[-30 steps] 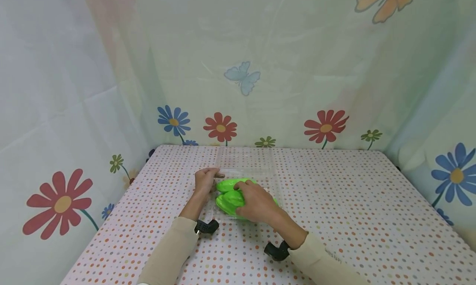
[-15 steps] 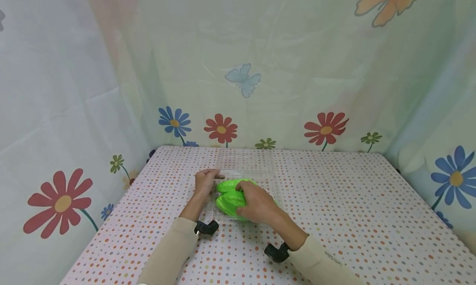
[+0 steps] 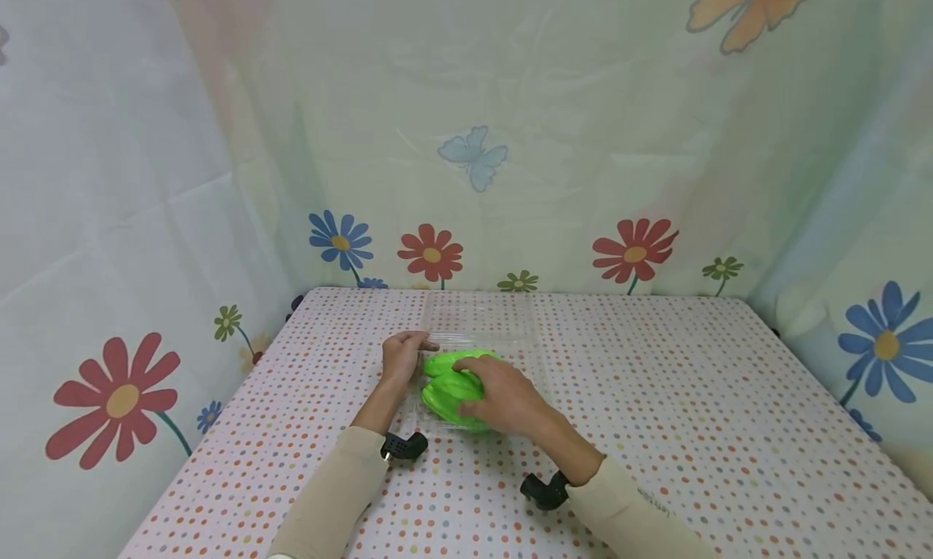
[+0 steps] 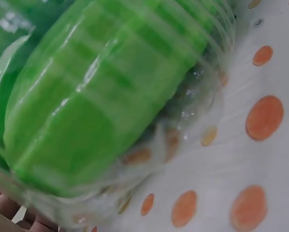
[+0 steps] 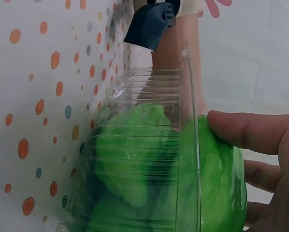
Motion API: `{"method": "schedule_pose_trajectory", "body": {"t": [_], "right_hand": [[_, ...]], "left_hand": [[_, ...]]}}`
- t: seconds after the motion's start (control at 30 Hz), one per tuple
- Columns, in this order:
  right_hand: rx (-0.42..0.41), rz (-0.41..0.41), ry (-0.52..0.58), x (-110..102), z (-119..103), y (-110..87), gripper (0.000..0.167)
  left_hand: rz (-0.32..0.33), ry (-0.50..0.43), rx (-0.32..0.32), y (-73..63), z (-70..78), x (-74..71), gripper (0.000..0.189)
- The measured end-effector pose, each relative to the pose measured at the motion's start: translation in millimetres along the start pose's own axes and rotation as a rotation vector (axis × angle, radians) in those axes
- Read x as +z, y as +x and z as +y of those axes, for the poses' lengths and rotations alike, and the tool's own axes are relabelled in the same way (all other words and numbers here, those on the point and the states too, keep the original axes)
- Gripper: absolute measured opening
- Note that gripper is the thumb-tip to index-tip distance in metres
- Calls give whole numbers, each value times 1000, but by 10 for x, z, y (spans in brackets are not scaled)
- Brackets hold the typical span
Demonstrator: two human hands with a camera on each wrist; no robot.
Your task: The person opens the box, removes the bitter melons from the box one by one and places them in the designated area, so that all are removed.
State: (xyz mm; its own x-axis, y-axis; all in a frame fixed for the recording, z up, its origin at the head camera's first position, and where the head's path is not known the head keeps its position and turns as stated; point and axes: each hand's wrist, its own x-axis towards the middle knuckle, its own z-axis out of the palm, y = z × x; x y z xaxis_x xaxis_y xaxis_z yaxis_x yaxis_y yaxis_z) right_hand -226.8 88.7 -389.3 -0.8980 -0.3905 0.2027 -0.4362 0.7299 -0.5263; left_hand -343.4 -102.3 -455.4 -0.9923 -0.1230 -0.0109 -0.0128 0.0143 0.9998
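Observation:
Several bright green, glossy, ridged fruits lie close together in a clear plastic box [image 3: 543, 373] with its lid [image 3: 481, 312] folded back. My right hand [image 3: 506, 397] grips the nearer, upper green fruit [image 3: 448, 397], thumb on one side and fingers on the other. In the right wrist view this green fruit [image 5: 222, 183] stands above the box rim. Another green fruit [image 3: 440, 364] lies behind it. At the box's back left corner, my left hand [image 3: 401, 356] holds the edge with bent fingers. The left wrist view shows its fingers [image 4: 7, 208] past the box wall, partly hidden.
The table [image 3: 656, 381] has a white cover with coloured dots. Behind it hangs a flowered curtain [image 3: 568, 178], with more curtain along both sides. A black wrist camera [image 3: 547, 491] sits by the right sleeve, another black camera [image 3: 404, 445] by the left.
My right hand has shifted slightly and the fruit in its grip has turned a little. Green that showed right of the hand is now out of sight. The left hand stays put.

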Motion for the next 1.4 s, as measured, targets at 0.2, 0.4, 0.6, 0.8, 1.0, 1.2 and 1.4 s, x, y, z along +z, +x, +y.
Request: {"method": "schedule_pose_trajectory", "body": {"t": [0.2, 0.4, 0.6, 0.8, 1.0, 1.2, 1.4], "right_hand": [[5, 24, 31, -61, 25, 40, 55], [25, 86, 66, -82, 30, 60, 50], [6, 172, 86, -90, 22, 62, 46], [41, 227, 95, -93, 15, 61, 49], [58, 231, 135, -1, 28, 44, 51], [38, 266, 138, 39, 38, 25, 50], [7, 343, 82, 29, 65, 35, 54]], "left_hand": [[10, -16, 9, 22, 11, 14, 34], [-7, -90, 13, 9, 18, 21, 33], [-21, -166, 20, -9, 32, 27, 38], [-36, -195, 20, 7, 53, 40, 42], [-21, -163, 2, -33, -5, -13, 41], [-44, -170, 13, -52, -49, -21, 42], [-43, -176, 18, -40, -18, 24, 41]]}}
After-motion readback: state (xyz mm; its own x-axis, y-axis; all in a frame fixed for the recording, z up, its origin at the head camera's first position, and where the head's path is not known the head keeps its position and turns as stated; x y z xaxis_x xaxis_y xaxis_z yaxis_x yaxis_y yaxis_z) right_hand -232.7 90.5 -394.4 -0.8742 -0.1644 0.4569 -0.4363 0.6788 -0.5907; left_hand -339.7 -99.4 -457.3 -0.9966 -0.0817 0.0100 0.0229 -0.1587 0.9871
